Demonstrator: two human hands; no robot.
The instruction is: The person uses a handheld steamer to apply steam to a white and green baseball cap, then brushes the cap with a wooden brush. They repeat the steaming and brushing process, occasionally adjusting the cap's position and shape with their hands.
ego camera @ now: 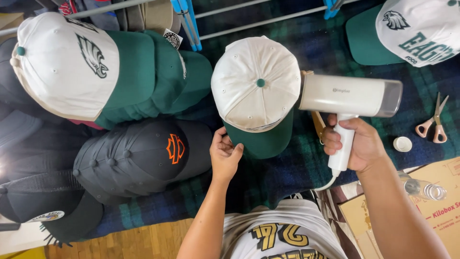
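A cream cap with a green brim (254,86) sits in the middle on a dark plaid cloth (330,52). My left hand (224,153) pinches the near left edge of its brim. My right hand (357,144) grips the handle of a white handheld steamer (347,96), whose nozzle touches the cap's right side. A white cord runs from the handle's base toward me.
Stacked cream-and-green caps (110,72) and black caps (139,156) lie on the left. Another cream-and-green cap (412,31) lies top right. Scissors (433,124), a small white lid (402,144), a clear bottle (424,189) and a cardboard box (441,201) are on the right.
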